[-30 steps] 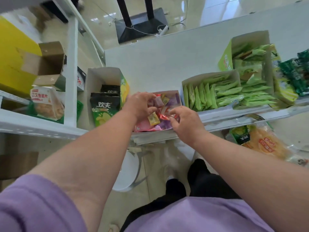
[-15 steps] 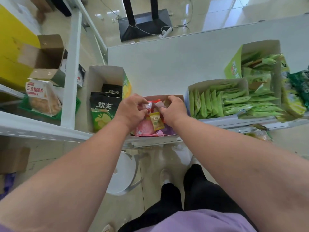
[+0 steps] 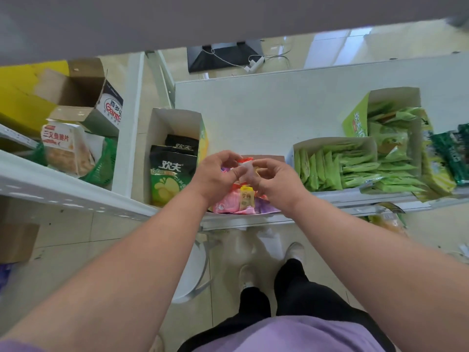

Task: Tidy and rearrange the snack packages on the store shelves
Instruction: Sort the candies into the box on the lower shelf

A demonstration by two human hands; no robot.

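My left hand [image 3: 214, 175] and my right hand [image 3: 278, 182] meet over a small open box of mixed candy packets [image 3: 234, 203] at the front edge of the white shelf [image 3: 253, 115]. Both hands pinch a small white and red packet [image 3: 245, 165] between their fingertips, held just above the box. Pink, yellow and purple packets lie in the box below the hands. The back of the box is hidden by my hands.
Left of the candy box stands a carton with black and green chip bags [image 3: 172, 171]. To the right, open boxes hold several green sachets [image 3: 337, 167] and green packs [image 3: 396, 138]. A neighbouring shelf at left carries a cardboard box [image 3: 83, 95] and a biscuit bag [image 3: 66, 148].
Both hands have lifted slightly out of the candy box and now hold one small white and red packet between them. The view has tilted, showing the upper shelf's underside.
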